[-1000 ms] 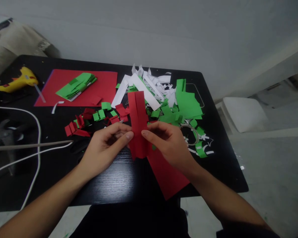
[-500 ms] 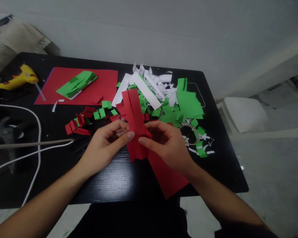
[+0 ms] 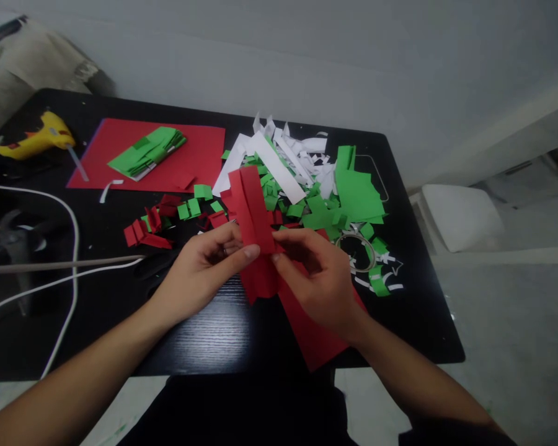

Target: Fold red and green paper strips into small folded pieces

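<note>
Both of my hands hold a folded red paper strip upright above the black table. My left hand pinches its middle from the left with the thumb on the front. From the right, my right hand grips the same spot with curled fingers. A flat red sheet lies under my right hand at the table's near edge.
A heap of green and white paper scraps lies behind the hands, small red and green folded pieces to the left. A red sheet with a green folded stack, a yellow glue gun, white cables and a tape ring are around.
The red strip has tilted a little to the left, and my right hand's fingers have closed in nearer to my left thumb. The camera has shifted slightly.
</note>
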The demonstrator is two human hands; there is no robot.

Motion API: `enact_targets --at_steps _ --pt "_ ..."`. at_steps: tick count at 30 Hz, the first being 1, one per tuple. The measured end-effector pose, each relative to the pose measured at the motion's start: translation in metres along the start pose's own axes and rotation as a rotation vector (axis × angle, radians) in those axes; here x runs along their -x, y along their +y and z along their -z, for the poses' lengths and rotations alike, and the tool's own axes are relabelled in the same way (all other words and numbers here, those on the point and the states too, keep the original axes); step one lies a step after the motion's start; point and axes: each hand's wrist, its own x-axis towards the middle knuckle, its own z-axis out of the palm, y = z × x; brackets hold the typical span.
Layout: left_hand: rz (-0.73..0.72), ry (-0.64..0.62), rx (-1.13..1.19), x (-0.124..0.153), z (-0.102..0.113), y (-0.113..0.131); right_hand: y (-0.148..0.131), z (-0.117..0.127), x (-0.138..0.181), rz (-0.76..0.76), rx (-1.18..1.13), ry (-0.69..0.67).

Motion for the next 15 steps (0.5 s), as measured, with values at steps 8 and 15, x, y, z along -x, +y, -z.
enact_targets --at_steps 8,15 --pt "-0.065 0.024 -0.019 0.0030 -0.0028 0.0000 -0.0017 0.0001 0.0020 0.146 0.172 0.030" --pt "-0.090 0.072 0.003 0.0014 -0.0076 0.0029 -0.0028 -0.0023 0.0033 0.106 0.153 0.026"
